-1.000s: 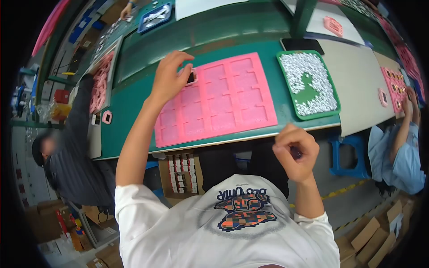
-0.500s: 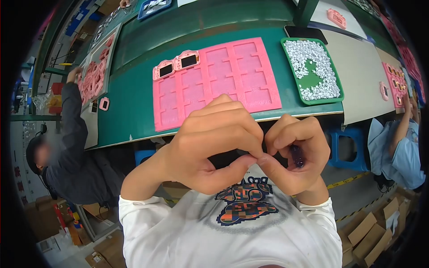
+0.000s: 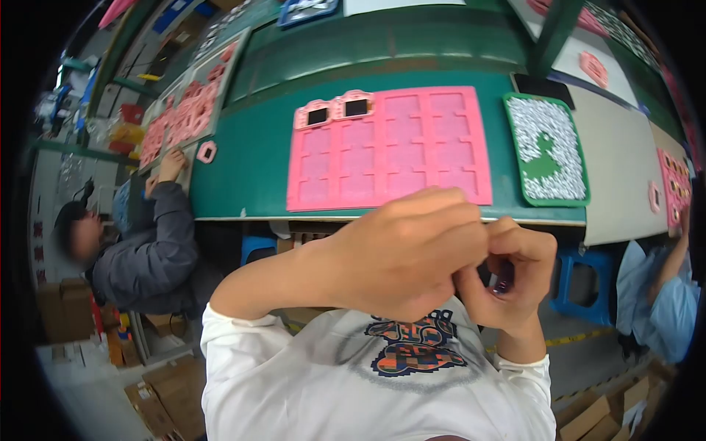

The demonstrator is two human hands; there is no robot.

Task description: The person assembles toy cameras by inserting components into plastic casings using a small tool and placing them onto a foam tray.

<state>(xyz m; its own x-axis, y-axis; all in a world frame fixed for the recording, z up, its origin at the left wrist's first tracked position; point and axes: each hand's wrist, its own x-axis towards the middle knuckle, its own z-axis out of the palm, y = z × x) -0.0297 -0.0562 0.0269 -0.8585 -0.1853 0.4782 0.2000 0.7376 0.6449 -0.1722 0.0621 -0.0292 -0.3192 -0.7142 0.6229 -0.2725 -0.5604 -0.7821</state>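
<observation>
My left hand (image 3: pixel 415 253) is closed, its back toward me and its fingertips meeting those of my right hand in front of my chest. Whatever it pinches is hidden. My right hand (image 3: pixel 518 272) is curled, with a small dark purple, shiny object (image 3: pixel 504 279) partly showing inside its fingers; I cannot tell its kind. Beyond both hands lies a pink foam tray (image 3: pixel 371 158) with rows of recesses. Two pink-framed pieces with dark screens, one at the corner (image 3: pixel 318 116) and one beside it (image 3: pixel 357 108), sit in its far left recesses.
A green tray (image 3: pixel 585 187) of small white parts lies right of the foam, near a black flat object (image 3: pixel 544 90). At left, a co-worker's hand (image 3: pixel 173 163) is near pink frames (image 3: pixel 193 110). Another person in blue (image 3: pixel 665 309) sits right, by a blue stool (image 3: pixel 585 290).
My left hand has turned its back toward me and moved right, closing the gap between thumb and fingers. The view has shifted, and the left co-worker's arm has come lower.
</observation>
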